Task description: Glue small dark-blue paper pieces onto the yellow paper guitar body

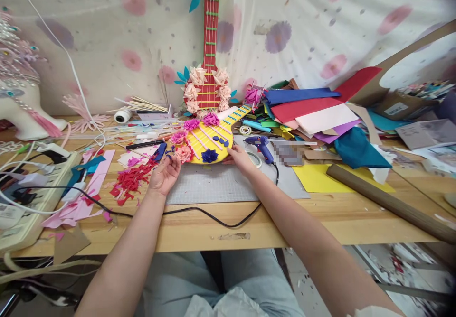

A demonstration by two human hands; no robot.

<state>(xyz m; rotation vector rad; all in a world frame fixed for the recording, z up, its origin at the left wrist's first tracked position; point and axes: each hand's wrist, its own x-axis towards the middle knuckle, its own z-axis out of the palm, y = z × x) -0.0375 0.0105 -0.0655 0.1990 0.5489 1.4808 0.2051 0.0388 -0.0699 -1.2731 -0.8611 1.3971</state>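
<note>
slanting neck far-right, the flat yellow paper-flowered guitar (204, 141) is pinched at its near edge by the right hand (239, 158); the left hand (165, 172) is by its left end, grip unclear.

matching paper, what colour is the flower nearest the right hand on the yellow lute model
The flower is dark blue; it shows best in the head view.

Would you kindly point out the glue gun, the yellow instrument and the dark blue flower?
Glue gun (262, 146): head view, on its body.
Yellow instrument (202, 142): head view, on its bare body.
Dark blue flower (209, 155): head view, mid-petals.
</note>
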